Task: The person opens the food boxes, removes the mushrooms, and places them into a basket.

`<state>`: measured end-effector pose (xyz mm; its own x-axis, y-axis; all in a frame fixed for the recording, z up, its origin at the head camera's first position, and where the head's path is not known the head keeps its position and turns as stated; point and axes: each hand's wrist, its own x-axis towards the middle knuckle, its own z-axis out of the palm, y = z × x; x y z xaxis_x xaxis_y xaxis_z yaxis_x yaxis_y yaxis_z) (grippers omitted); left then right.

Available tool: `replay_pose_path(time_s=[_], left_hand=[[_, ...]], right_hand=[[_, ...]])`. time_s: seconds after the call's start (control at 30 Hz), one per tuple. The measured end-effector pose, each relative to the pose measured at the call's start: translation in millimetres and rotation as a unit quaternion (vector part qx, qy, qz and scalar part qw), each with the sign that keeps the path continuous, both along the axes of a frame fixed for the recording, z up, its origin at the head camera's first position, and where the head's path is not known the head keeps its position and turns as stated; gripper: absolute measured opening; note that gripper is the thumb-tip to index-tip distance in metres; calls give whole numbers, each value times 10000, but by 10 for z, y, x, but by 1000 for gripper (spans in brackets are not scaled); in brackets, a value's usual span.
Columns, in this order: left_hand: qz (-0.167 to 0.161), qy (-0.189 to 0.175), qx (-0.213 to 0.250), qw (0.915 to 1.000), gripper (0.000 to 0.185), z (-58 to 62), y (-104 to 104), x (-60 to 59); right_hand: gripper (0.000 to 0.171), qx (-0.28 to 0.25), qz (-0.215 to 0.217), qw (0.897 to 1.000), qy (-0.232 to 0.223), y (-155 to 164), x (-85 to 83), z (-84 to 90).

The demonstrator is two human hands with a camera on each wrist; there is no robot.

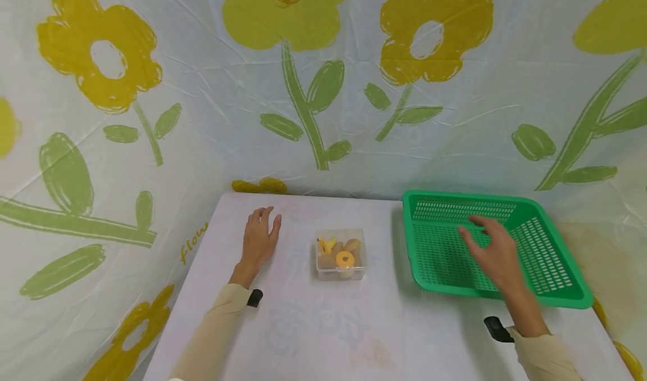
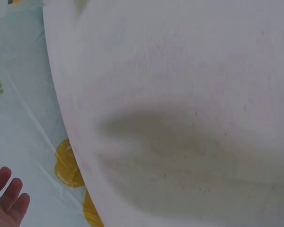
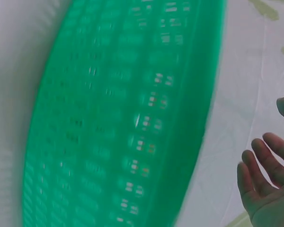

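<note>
Here the green basket [image 1: 556,268] sits at the right edge of the table [image 1: 303,336], toward its far right corner. It is a shallow, rectangular tray of bright green plastic, its floor and sloping walls pierced with rows of small slots, and its rim smooth and rounded. Its long axis runs from the table's far edge toward the near right corner, slightly skewed, so the near end swings outward to the right. The right hand [image 1: 495,254] is over the basket's inside, fingers spread and relaxed, gripping nothing; whether the fingertips touch the mesh cannot be told. In the right wrist view the basket [image 3: 123,123] is blurred.

The left hand [image 1: 259,239] lies flat, palm down, on the table near its far left corner, fingers straight and holding nothing. Between the two hands, just left of the basket, stands a small clear box [image 1: 340,255] holding yellow and brown pieces.
</note>
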<state>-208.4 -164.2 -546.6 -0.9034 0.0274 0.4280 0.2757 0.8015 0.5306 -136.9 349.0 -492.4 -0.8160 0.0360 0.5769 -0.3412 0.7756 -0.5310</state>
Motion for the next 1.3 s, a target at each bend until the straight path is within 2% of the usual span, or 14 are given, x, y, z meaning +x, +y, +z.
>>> replay_pose_path(time_s=[0.27,0.53,0.83,1.03,1.3], left_hand=[[-181,149,333,9992,42,-20,246,70],[-401,-131,640,9971,42,-99,488,151],[-723,-382,1029,9913,38,-154,710,247],[-854,-594,1417,9844,36,-198,822,268],[-874,-616,2186,9699,31,-271,951,282]], right_hand=[[40,-311,64,9995,-43,-272,101,-26],[40,-592,190,9978,-212,-497,155,-60],[39,-900,661,9936,-144,-771,215,-112],[40,-996,1029,9897,-55,-943,239,-169],[34,-1149,1231,9852,-314,-1242,334,-250]])
